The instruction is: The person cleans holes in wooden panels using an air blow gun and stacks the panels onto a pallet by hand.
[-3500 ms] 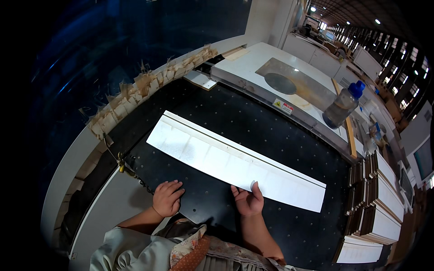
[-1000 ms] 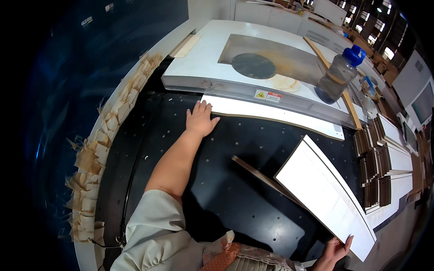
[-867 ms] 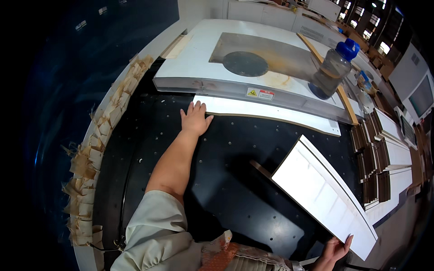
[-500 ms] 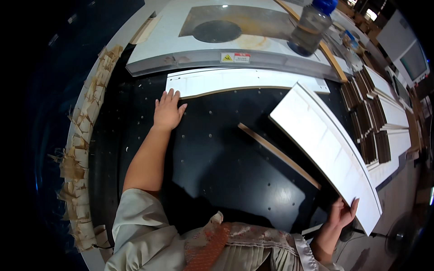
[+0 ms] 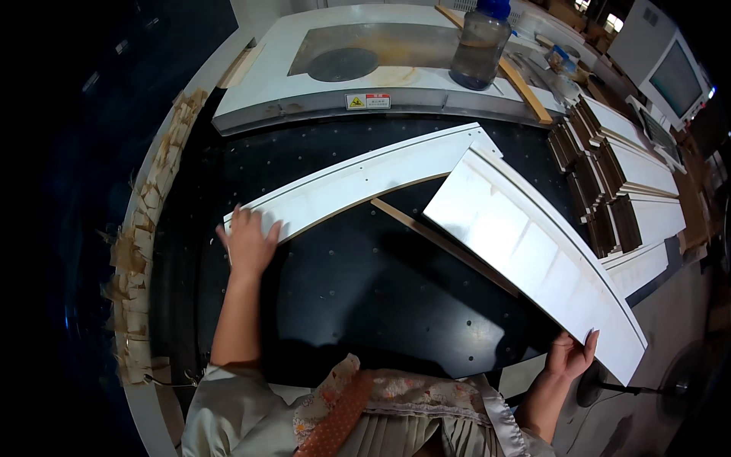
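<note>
Head view: my left hand (image 5: 247, 242) lies flat, fingers (image 5: 242, 219) spread open, pressing on the near end of one long white grooved panel (image 5: 365, 179) that rests on the black perforated counter (image 5: 358, 289); I judge the flat palm pins the panel so it does not slide. My right hand (image 5: 572, 356) grips the lower end of a second, wider white panel (image 5: 533, 247), fingers (image 5: 590, 343) wrapped over its edge, holding it tilted above the counter's right side, its far end just beside the first panel's far end. One thin wooden strip (image 5: 442, 244) lies on the counter, running beneath the raised panel. Count: two loose white panels, one strip. Right of the counter stand stacks of further white panels with dark edges (image 5: 617, 190); I cannot count them reliably. Behind, a white machine housing (image 5: 304, 84) carries one plastic bottle with a blue cap (image 5: 478, 46) and one long wooden stick (image 5: 495, 65). Wood offcuts (image 5: 145, 228) line the left rim.
</note>
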